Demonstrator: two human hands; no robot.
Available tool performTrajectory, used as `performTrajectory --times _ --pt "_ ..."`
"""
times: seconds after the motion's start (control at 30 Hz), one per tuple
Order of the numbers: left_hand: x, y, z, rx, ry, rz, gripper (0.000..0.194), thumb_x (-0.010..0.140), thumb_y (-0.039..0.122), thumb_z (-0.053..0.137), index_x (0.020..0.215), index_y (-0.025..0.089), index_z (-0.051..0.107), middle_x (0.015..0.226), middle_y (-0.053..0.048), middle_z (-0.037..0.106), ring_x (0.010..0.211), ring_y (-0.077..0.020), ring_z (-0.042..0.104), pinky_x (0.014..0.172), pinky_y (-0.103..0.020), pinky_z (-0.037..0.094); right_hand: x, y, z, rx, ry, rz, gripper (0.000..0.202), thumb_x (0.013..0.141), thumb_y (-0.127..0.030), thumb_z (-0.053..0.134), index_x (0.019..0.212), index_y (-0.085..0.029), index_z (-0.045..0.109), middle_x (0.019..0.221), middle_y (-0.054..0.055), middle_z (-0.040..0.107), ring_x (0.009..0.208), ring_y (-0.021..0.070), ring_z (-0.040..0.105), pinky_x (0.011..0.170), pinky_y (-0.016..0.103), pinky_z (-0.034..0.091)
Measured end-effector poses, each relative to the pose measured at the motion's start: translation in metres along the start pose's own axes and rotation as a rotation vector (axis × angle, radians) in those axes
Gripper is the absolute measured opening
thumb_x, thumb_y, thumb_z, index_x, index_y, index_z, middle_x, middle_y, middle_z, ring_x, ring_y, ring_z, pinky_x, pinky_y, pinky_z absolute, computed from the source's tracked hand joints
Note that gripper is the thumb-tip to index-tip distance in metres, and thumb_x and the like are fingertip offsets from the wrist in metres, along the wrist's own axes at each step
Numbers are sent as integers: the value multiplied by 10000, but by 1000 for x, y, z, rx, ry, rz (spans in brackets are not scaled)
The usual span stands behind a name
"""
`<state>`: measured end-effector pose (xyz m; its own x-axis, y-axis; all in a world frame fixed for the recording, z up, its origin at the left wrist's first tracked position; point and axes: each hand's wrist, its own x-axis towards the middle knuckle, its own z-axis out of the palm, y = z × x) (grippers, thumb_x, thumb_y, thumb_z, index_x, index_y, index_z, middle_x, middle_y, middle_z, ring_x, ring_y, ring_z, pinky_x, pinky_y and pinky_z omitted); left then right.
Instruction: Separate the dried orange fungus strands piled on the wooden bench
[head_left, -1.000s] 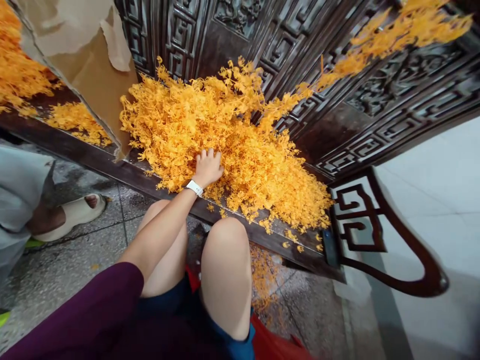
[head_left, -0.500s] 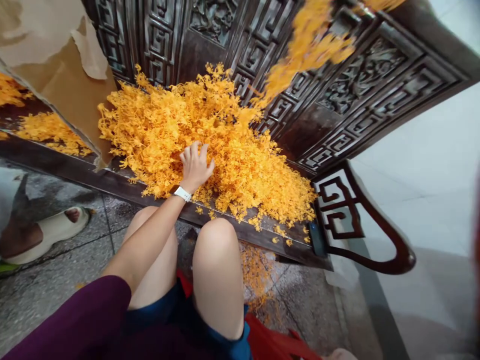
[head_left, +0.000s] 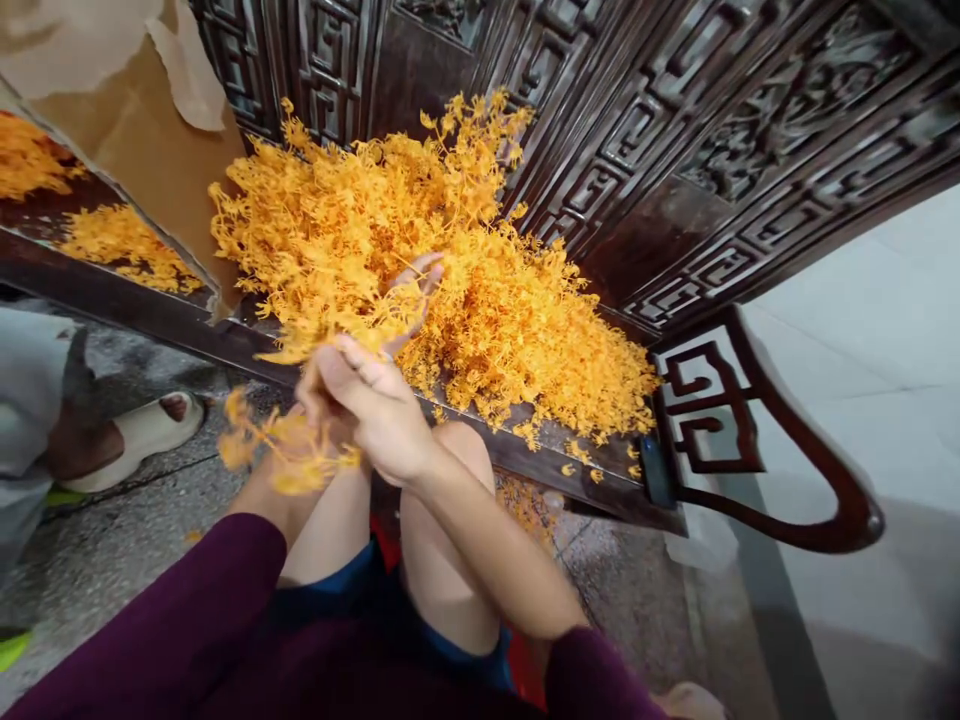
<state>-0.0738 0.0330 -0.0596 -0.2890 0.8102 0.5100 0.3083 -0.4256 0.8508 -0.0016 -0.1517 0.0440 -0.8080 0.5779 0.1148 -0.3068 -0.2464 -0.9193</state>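
Observation:
A large heap of orange plastic flower pieces (head_left: 525,320) is piled on a dark wooden bench seat. My left hand (head_left: 412,300) is at the near side of the heap, with its fingers curved around a clump of orange pieces that partly covers the palm. Nearer to me, my right hand (head_left: 382,410) is closed on a cluster of the pieces, its fingertips blurred. Orange sprigs (head_left: 292,450) dangle below it, over my left forearm. The right hand hides my left wrist.
The bench's carved dark back (head_left: 622,170) rises behind the heap, and its curved armrest (head_left: 810,450) is at right. Torn cardboard (head_left: 150,130) stands at left, with more orange pieces (head_left: 127,245) beyond it. A person's foot in a pale shoe (head_left: 161,430) is on the floor.
My right hand has come down from the upper right, where orange pieces hung, to beside my left hand. My left hand has gone from resting spread on the heap to holding pieces.

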Motion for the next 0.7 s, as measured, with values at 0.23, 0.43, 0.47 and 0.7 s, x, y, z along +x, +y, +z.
performTrajectory --times 0.23,0.43,0.47,0.7 --pt "19 -32 1 -111 227 -91 264 973 432 600 957 177 664 807 -49 565 747 -144 528 816 -288 446 -120 -6 -66 224 560 74 472 993 -422 633 857 -139 281 681 -14 153 551 58 238 531 196 224" --pt "28 -40 -10 -516 349 -279 268 874 386 733 930 202 547 890 -43 573 758 -109 527 694 -247 441 -210 -50 -103 -3 786 -143 413 1009 -366 571 794 -148 294 616 -16 78 518 99 219 508 252 299" --pt "27 -36 -11 -520 329 -304 303 865 422 748 972 216 553 832 -25 562 698 -95 510 631 -229 405 -221 -57 -107 -29 801 -166 404 1008 -359 573 787 -149 307 606 -17 85 511 100 214 499 253 291" --pt "-2 8 -3 -985 266 -845 281 1034 328 422 798 191 354 591 34 415 429 -43 276 434 -214 185 -241 -71 -115 -73 863 -224 508 954 -403 658 731 -140 285 585 -12 94 503 96 226 524 266 343"
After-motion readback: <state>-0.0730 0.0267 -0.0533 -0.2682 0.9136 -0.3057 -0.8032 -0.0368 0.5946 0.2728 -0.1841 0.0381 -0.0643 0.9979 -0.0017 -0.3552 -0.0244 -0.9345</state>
